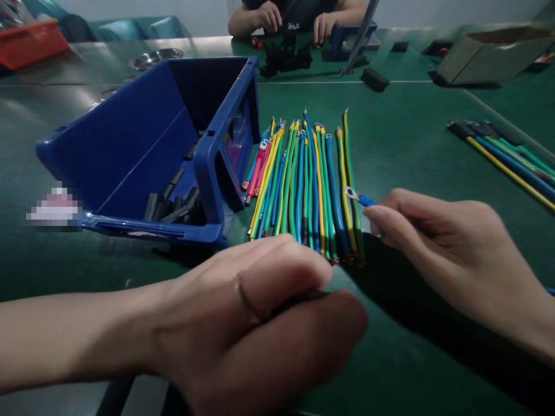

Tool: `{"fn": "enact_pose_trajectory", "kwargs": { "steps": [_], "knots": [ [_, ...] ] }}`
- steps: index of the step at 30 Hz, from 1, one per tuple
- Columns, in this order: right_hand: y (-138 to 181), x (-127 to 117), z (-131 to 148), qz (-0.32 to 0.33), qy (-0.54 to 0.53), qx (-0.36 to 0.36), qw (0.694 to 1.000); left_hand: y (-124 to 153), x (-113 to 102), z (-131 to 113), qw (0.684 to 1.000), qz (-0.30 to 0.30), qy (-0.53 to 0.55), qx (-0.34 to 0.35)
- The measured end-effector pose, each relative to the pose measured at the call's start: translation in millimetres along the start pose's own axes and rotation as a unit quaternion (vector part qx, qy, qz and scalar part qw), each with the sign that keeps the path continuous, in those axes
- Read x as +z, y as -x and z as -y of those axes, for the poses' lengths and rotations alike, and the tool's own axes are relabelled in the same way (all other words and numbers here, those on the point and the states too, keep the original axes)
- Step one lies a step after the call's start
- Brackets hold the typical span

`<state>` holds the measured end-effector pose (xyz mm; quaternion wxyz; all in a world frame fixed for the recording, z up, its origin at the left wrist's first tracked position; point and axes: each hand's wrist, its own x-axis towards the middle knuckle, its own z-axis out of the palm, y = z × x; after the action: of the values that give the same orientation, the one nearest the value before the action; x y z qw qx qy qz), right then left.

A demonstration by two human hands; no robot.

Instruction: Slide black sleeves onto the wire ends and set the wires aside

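Note:
My right hand (pixel 446 248) is closed in a pinch on a blue wire with a ring terminal (pixel 358 197). The metal ring points left, and the rest of the wire is hidden behind the fingers. Across the lower middle, my left hand (pixel 255 323) is closed. A dark sliver shows between its thumb and forefinger, but most of it is covered. Just beyond both hands lies a row of cut cables (pixel 303 179) in blue, green, yellow-green and red, with ring terminals at many far ends and bare copper at several near ends.
To the left, a blue bin (pixel 130 156) holds several black tubes (pixel 173 202). More cables (pixel 507 156) with black ends lie at right. A cardboard box (pixel 489 58), a red crate (pixel 32 43) and metal bowls (pixel 156 58) stand farther back. Opposite sits another person (pixel 299 17).

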<state>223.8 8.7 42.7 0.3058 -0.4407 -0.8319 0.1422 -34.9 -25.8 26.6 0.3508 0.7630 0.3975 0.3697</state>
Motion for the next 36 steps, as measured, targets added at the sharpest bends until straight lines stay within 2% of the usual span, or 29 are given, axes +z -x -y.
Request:
{"fn": "enact_pose_trajectory", "kwargs": {
  "steps": [2,4,7,11,15,18,20,23,30,36],
  "knots": [
    [-1.2,-0.4,-2.1,0.000,-0.016,0.016,1.000,-7.8,3.3,-13.3,0.996,0.037,-0.003,0.079],
    [-2.8,-0.9,-2.9,0.006,-0.038,0.028,0.999,-16.4,8.4,-14.7,0.994,0.030,-0.011,0.101],
    [-5.4,-0.5,-3.9,0.028,-0.076,0.063,0.995,-21.7,15.4,-7.3,0.999,-0.021,-0.002,0.026],
    [-8.2,1.0,-7.1,0.056,-0.110,0.105,0.987,-16.8,15.2,-4.4,0.999,-0.006,0.023,-0.035],
    [-9.3,0.6,-6.8,0.077,-0.135,0.113,0.981,-15.2,12.3,-6.2,0.994,0.000,0.059,-0.090],
    [-8.0,0.0,-4.8,0.098,-0.158,0.110,0.976,-16.7,12.3,-4.4,0.974,-0.006,0.151,-0.168],
    [-6.2,-0.3,-4.6,0.115,-0.171,0.109,0.972,-16.6,12.6,-2.8,0.961,-0.003,0.196,-0.196],
    [-3.0,-1.2,-6.1,0.134,-0.182,0.100,0.969,-14.6,12.8,-1.8,0.957,0.001,0.208,-0.200],
    [-1.9,-3.7,-5.0,0.112,-0.164,0.068,0.978,-14.5,14.6,-0.7,0.946,-0.006,0.244,-0.213],
    [-0.5,-0.7,-3.2,0.133,-0.165,0.068,0.975,-14.9,14.8,-0.8,0.942,-0.003,0.256,-0.215]
  ]
}}
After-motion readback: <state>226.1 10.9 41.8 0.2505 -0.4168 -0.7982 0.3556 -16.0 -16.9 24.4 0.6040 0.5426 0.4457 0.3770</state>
